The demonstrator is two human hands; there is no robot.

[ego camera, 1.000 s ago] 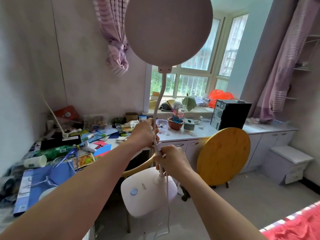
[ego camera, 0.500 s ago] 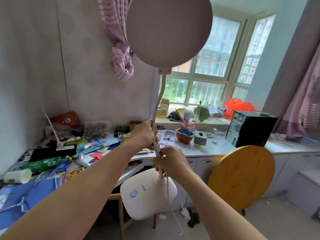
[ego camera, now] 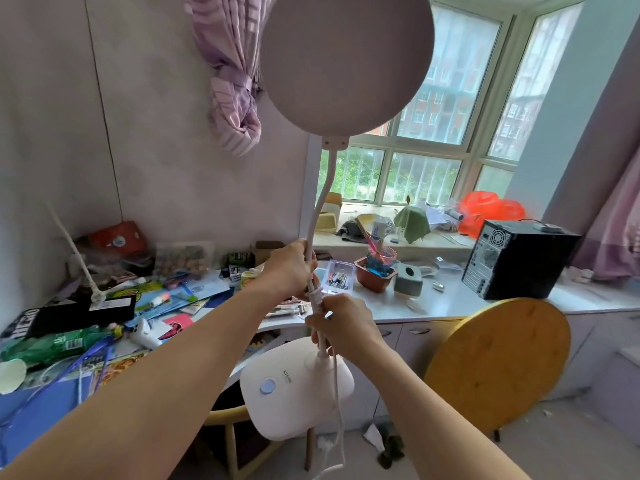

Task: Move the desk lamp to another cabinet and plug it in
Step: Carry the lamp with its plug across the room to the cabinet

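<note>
I carry a white desk lamp in the air in front of me. Its round head [ego camera: 346,60] fills the top of the view, and its flat white base [ego camera: 294,389] with a blue button hangs above a chair. My left hand [ego camera: 289,270] grips the thin neck [ego camera: 320,202] higher up. My right hand [ego camera: 341,323] grips the neck just above the base, together with the white cord [ego camera: 337,410], which dangles down below the base. The white plug seems to lie along the neck between my hands.
A cluttered desk [ego camera: 104,306] runs along the left wall. White cabinets [ego camera: 412,306] under the window carry a black computer tower [ego camera: 517,259], a plant pot [ego camera: 374,277] and small boxes. A round wooden tabletop [ego camera: 498,365] leans against them. A wooden chair [ego camera: 228,424] stands below the lamp.
The view has swung closer to the desk and window cabinets, with the lamp carried along. Both hands keep the same grip on the neck.
</note>
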